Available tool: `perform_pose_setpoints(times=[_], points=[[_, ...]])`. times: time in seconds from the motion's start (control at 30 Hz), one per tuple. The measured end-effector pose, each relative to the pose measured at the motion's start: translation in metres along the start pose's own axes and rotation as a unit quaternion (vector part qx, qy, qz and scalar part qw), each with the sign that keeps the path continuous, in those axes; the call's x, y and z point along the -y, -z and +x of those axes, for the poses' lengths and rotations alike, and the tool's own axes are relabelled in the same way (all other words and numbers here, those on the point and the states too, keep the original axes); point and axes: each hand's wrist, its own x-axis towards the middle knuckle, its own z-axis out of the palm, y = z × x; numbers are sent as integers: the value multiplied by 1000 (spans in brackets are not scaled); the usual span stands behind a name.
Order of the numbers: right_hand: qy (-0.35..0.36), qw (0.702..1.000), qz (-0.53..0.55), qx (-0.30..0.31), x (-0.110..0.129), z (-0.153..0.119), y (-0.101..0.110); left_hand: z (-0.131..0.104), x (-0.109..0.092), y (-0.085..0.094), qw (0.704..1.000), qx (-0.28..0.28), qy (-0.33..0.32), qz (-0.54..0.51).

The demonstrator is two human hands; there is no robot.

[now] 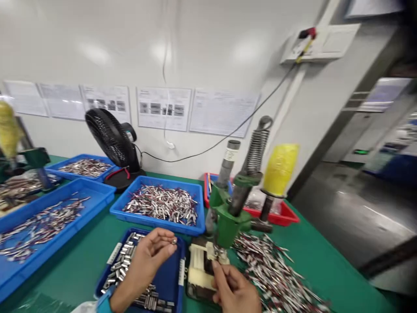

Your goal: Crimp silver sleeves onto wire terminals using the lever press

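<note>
The left hand (148,261) hangs over a dark blue tray (170,274) of metal cylinders (122,263), its fingers closed in a pinch on a small metal piece (174,241) at their very tips. Rightward, below the green press (230,226), the right hand (237,289) has its fingers drawn together at a cream fixture (198,274); whether they grip anything, I cannot tell. Beside it, silver-and-red pieces (276,274) heap on the counter (329,256).

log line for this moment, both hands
left hand: pinching small metal part, over dark blue tray | right hand: at base of green press | loose pieces: heaped beside press
</note>
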Motion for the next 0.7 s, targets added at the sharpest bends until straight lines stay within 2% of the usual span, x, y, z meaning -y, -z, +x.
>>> perform_pose_setpoints(times=[0.2,0.4,0.53,0.7], points=[[-20,996,78,42,5,3,-4,-2,-7,-9,999,-1,-6,35],[-36,996,73,21,19,-3,-5,4,-10,-26,998,-17,-13,64],[-26,998,51,16,20,-3,-5,8,-9,-44,998,7,-18,61],[-6,999,38,23,15,-2,-5,15,-6,-69,992,60,-66,92]])
